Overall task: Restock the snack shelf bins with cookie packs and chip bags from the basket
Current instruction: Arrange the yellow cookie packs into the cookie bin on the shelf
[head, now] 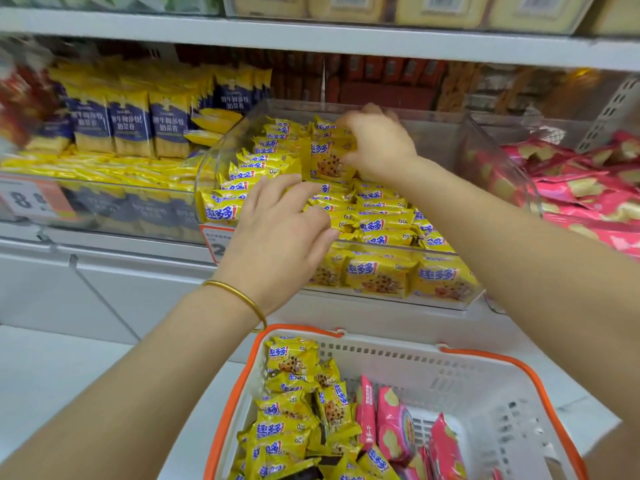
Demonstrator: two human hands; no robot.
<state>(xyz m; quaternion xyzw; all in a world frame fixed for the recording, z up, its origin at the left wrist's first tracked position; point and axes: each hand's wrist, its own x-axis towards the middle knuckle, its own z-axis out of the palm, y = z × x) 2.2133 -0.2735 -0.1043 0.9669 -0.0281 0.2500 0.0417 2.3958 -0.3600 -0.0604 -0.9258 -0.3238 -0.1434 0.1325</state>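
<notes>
A clear plastic bin (491, 157) on the shelf holds several yellow cookie packs (384, 223). My right hand (377, 143) grips one upright yellow cookie pack (327, 161) near the back of the bin. My left hand (280, 223) rests palm down on the packs at the bin's front left, fingers spread; a gold bangle is on its wrist. Below stands a white basket with an orange rim (485, 356). It holds yellow cookie packs (294, 410) on the left and pink bags (394, 427) to their right.
To the left, a bin of yellow and navy packs (131, 123) has a price tag (31, 199) in front. To the right, a bin holds pink bags (588, 188). A white shelf board (311, 32) runs overhead, with brown packs behind.
</notes>
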